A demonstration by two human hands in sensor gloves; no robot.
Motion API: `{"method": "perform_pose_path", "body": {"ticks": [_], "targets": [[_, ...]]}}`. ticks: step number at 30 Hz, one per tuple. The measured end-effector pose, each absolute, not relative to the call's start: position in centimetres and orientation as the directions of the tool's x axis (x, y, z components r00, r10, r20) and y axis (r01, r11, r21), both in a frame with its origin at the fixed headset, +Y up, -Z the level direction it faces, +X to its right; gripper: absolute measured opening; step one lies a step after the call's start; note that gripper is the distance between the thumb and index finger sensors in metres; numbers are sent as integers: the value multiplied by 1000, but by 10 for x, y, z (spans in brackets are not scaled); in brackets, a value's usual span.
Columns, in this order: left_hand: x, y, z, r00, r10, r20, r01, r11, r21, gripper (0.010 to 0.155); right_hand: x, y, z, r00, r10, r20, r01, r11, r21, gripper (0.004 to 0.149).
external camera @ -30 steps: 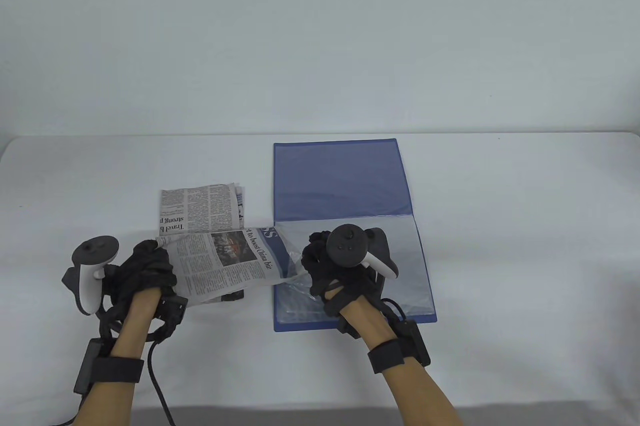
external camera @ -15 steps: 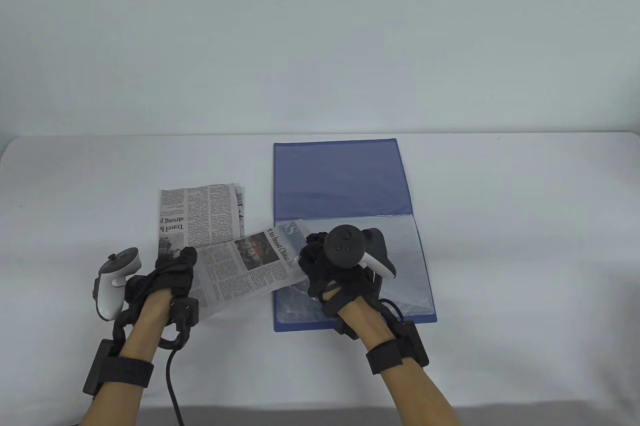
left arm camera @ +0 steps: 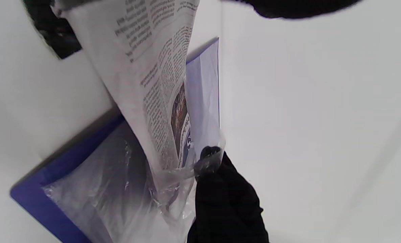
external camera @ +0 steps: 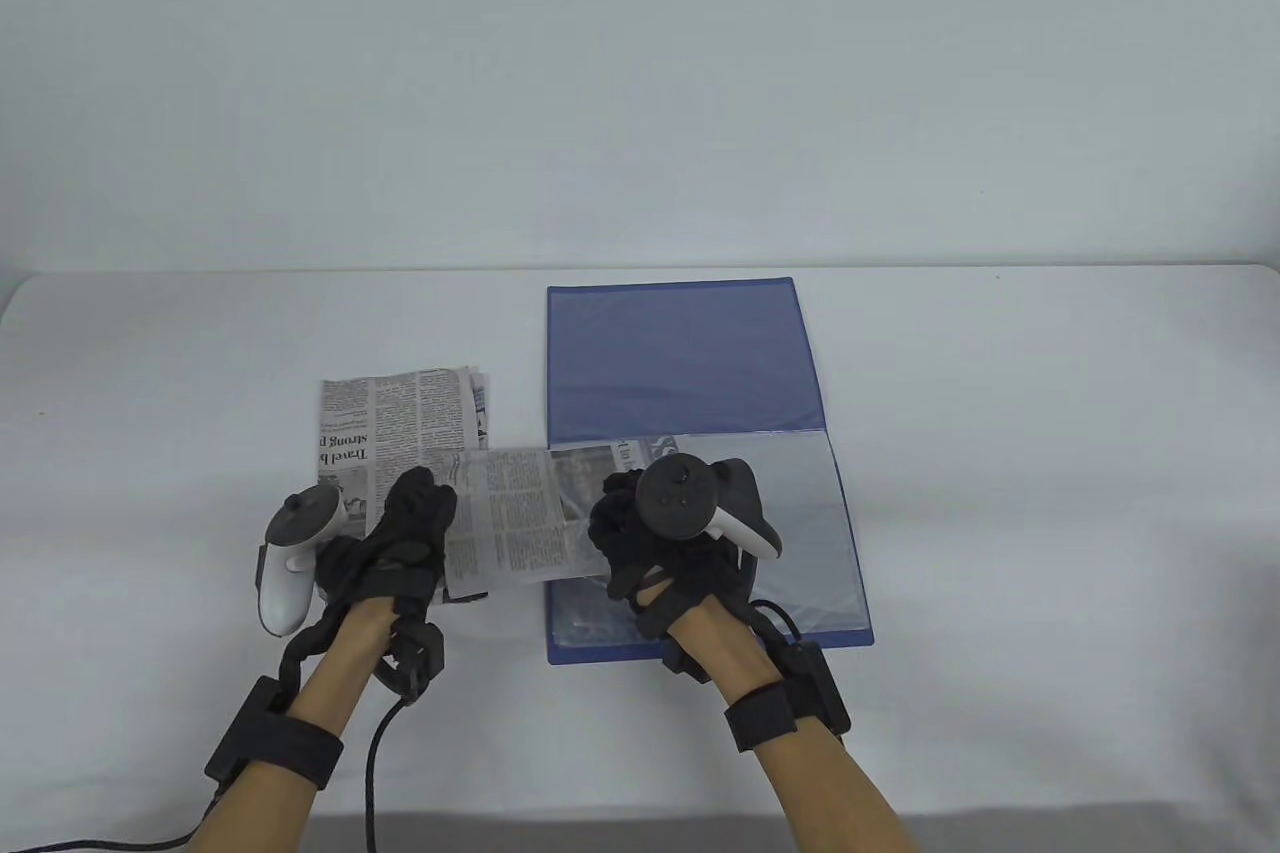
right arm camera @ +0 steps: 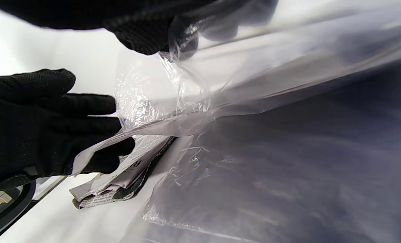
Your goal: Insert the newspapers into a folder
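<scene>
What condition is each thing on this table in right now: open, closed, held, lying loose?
blue folder: open flat on the table.
clear sleeve: mouth lifted open by the right hand.
newspaper sheet: partly inside the sleeve, pushed in by the left hand.
newspaper stack: lying loose, left of the folder.

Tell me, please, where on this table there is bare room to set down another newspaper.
Bare table lies right of the blue folder, and more lies left of the newspaper stack and behind both. It is crowded at the near middle, where the left hand feeds a newspaper sheet into the clear sleeve that the right hand lifts open.
</scene>
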State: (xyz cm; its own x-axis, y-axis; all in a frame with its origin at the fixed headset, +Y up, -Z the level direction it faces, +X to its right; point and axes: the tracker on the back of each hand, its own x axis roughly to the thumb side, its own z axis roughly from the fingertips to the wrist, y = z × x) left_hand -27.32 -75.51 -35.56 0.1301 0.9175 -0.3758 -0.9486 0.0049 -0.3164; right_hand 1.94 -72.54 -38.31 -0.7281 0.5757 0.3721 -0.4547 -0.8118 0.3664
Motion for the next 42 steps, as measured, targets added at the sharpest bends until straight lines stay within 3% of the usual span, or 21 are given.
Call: {"method": "perform_pose_path", "body": {"ticks": [8,15,24,25,27,29,31,34,36,38,42], "targets": [[-232,-765,-368,192,922,-335,-898,27,-440,80,14,-723,-383,-730,568,380,-447,-817,364,38],[-213,-772,-370,223,922,-317,-782,-25,-623,73,15,-722,-383,-738,560,377,-433,-821,372,38],[-214,-767,-365,196,950,-243,-781,2,-624,70,19,-717,-382,-720,585,374,-479,-808,342,38],[-213,-766,-365,225,946,-236,-778,28,-628,69,19,-716,-382,-717,587,375,-484,-807,339,38],[-208,-757,-364,490,853,-178,-719,281,-635,71,20,-713,-381,-714,588,380,-494,-808,321,38],[-199,-749,-364,780,621,-78,-512,563,-648,74,20,-710,-380,-717,579,388,-495,-815,301,38],[-189,-746,-363,861,506,-43,-425,671,-607,70,21,-710,-380,-717,577,390,-496,-817,296,38],[-180,-747,-361,827,558,-69,-505,685,-525,56,21,-712,-380,-716,578,392,-490,-815,308,38],[-178,-747,-361,848,520,-98,-497,718,-487,44,22,-712,-380,-720,569,397,-471,-821,323,38],[-180,-746,-364,847,520,-112,-505,722,-473,41,24,-709,-379,-737,538,410,-444,-842,306,39],[-191,-741,-376,694,690,-204,-689,555,-467,41,35,-694,-374,-735,503,456,-450,-864,228,46]]}}
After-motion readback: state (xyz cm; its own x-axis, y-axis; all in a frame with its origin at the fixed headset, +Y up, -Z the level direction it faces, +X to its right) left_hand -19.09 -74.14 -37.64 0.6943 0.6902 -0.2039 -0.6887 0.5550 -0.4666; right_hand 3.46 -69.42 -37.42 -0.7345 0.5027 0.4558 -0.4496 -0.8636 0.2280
